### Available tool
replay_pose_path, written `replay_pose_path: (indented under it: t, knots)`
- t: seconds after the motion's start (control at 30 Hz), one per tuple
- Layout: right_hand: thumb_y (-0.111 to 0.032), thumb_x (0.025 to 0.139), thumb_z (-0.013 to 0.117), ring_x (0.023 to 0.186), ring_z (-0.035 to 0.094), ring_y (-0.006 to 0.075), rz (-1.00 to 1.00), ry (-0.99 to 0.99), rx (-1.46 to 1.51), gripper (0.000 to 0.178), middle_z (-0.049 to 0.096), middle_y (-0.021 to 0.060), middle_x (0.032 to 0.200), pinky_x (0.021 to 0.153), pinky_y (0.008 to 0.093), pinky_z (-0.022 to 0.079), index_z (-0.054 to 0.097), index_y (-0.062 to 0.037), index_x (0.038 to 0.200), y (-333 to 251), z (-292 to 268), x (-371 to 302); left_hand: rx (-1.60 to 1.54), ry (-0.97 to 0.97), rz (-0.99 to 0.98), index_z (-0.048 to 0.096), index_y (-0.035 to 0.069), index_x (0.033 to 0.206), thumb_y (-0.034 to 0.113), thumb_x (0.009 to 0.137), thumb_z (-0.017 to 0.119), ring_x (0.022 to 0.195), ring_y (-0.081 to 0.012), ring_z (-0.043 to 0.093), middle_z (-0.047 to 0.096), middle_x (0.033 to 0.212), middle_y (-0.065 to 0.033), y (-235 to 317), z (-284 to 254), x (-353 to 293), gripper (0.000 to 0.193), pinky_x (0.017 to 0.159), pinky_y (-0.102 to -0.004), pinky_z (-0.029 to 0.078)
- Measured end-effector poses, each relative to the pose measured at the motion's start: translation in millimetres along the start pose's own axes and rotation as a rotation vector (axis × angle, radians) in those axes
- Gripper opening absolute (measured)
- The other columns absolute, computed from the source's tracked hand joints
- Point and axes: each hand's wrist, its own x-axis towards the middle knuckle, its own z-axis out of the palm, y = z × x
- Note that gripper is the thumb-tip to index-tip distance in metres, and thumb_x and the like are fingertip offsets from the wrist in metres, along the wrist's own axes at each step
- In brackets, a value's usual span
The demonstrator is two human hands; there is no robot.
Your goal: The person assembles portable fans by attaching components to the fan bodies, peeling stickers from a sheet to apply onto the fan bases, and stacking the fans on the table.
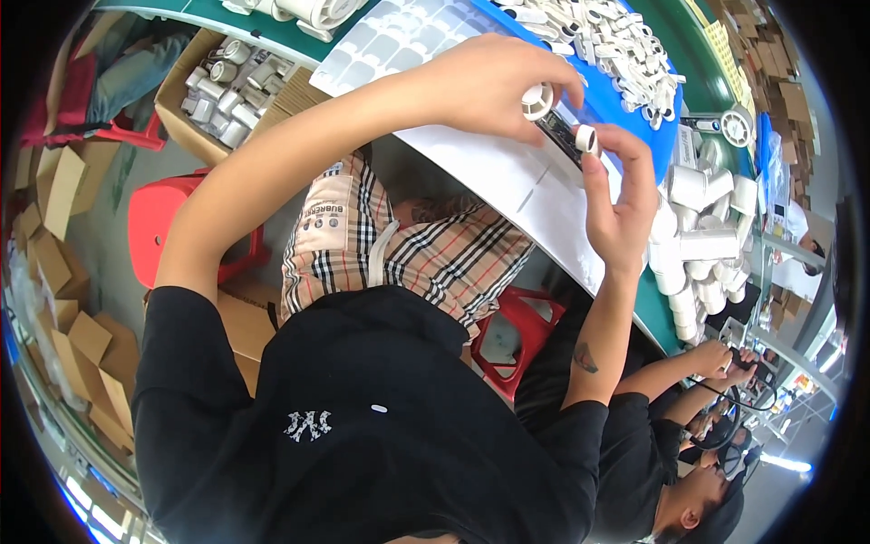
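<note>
White sheet (507, 172) overhangs the table (666, 317) edge; open air below it. Above the sheet, left hand (494, 82) pinches a white ring (536, 100); right hand (621, 204) pinches a small white cap (586, 139).

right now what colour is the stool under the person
Red: the plastic stool shows best in the head view, left of the checked shorts.

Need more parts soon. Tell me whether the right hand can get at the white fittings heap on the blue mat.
Probably yes: the heap lies uncovered just beyond the right hand, but that hand already pinches a white ring.
</note>
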Motion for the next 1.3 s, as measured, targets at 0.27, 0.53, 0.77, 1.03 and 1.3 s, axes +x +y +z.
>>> replay_pose_path:
  t: [0.27,0.53,0.77,1.03,1.3]
  knots:
    - [0.004,0.078,0.064,0.108,0.057,0.0304,-0.258,-0.071,-0.253,0.03,0.067,0.009,0.106,0.09,0.0373,0.045,0.058,-0.0036,0.107,-7,7,9,-0.063,-0.009,-0.039,0.062,0.01,0.103,0.011,0.065,0.077,0.089,-0.022,0.062,0.063,0.095,-0.0044,1,2,5,0.041,0.078,-0.0356,0.05]
    - [-0.001,0.078,0.069,0.085,0.06,0.025,-0.07,0.126,-0.298,0.02,0.062,0.0092,0.093,0.074,0.0332,0.047,0.063,-0.0028,0.097,-5,4,11,0.024,0.044,-0.04,0.063,0.013,0.105,0.014,0.067,0.076,0.092,-0.0218,0.06,0.064,0.096,-0.0023,3,4,-1,0.041,0.08,-0.0355,0.048]
    - [-0.005,0.078,0.071,0.077,0.06,0.0209,0.009,0.089,-0.245,0.019,0.061,0.0086,0.089,0.064,0.0288,0.047,0.067,-0.0041,0.097,-7,7,13,0.074,0.102,0.022,0.064,0.014,0.103,0.016,0.069,0.077,0.092,-0.0224,0.06,0.064,0.098,-0.0016,2,8,-3,0.037,0.082,-0.0355,0.048]
    - [-0.007,0.08,0.069,0.067,0.06,0.0248,-0.072,0.116,-0.494,0.013,0.061,0.0087,0.075,0.06,0.0333,0.047,0.07,-0.0037,0.092,-15,7,13,0.152,0.038,0.049,0.063,0.008,0.101,0.016,0.076,0.072,0.095,-0.0228,0.06,0.064,0.099,-0.0048,6,2,3,0.027,0.084,-0.0361,0.048]
    - [-0.014,0.079,0.071,0.089,0.063,0.0226,0.026,0.007,-0.083,0.019,0.066,0.0072,0.095,0.077,0.0317,0.048,0.07,-0.0072,0.096,8,-1,12,0.149,0.059,0.131,0.065,0.008,0.097,0.016,0.072,0.072,0.096,-0.0298,0.054,0.06,0.097,-0.0084,19,-3,-7,0.026,0.082,-0.0392,0.044]
